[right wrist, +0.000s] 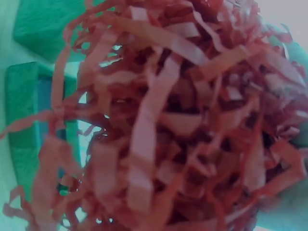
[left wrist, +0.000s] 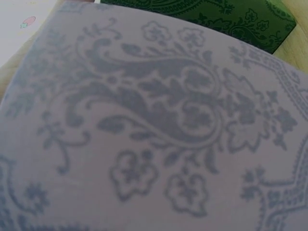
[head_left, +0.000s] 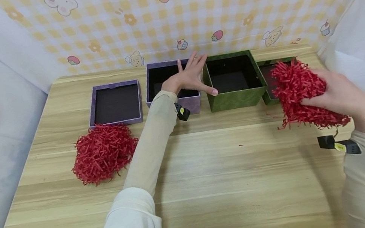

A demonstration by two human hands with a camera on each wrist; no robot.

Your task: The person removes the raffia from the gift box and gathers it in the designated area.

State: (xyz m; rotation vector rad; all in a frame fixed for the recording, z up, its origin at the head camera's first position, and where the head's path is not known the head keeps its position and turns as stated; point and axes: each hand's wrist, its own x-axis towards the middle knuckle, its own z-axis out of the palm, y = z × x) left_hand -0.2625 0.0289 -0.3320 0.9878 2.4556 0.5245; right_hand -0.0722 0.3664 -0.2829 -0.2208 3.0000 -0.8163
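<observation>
A thick bunch of red shredded paper (head_left: 298,94) is gripped in my right hand (head_left: 343,90), held over the green lid (head_left: 271,99) at the right. Loose strips of it fill most of the right wrist view. My left hand (head_left: 189,77) spreads its fingers above the right part of the purple box (head_left: 190,105). Its thumb and fingertips reach the left side of the green box (head_left: 239,99); whether they press on it I cannot tell. Both boxes stand open-topped with dark insides. The purple box's patterned wall (left wrist: 159,106) fills the left wrist view.
A purple lid (head_left: 116,123), dark inside, lies left of the purple box. In front of it sits a second pile of red shredded paper (head_left: 103,154). A checked cloth (head_left: 144,23) hangs behind the wooden table (head_left: 228,184). Tiny red scraps dot the tabletop.
</observation>
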